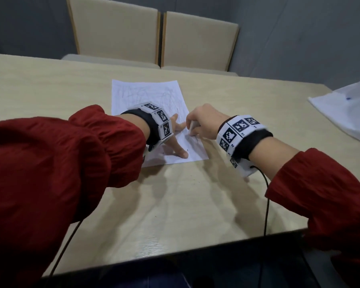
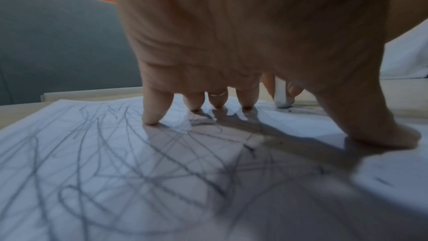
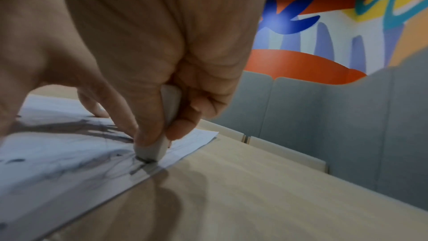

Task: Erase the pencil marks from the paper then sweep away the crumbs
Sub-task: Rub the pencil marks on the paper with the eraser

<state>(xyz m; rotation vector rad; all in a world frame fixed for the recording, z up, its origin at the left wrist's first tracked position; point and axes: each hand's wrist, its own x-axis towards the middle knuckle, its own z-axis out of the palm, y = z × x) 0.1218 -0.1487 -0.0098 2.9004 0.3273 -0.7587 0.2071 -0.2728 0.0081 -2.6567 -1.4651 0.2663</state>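
A white sheet of paper (image 1: 148,96) covered in grey pencil scribbles (image 2: 129,162) lies on the light wooden table (image 1: 175,204). My left hand (image 1: 178,138) presses the sheet down with spread straight fingers (image 2: 152,113) and thumb. My right hand (image 1: 200,121) pinches a white eraser (image 3: 155,148) between thumb and fingers, its lower end pressed on the paper near the sheet's right edge. The eraser (image 1: 192,126) also shows in the head view and, small, in the left wrist view (image 2: 282,94). Dark crumbs (image 3: 143,159) lie under the eraser tip.
Two beige chairs (image 1: 154,38) stand behind the table's far edge. A white sheet or bag (image 1: 345,113) lies at the table's right edge. Cables (image 1: 266,200) hang from both wrists over the near table edge. Grey panels and a colourful wall (image 3: 324,25) stand behind.
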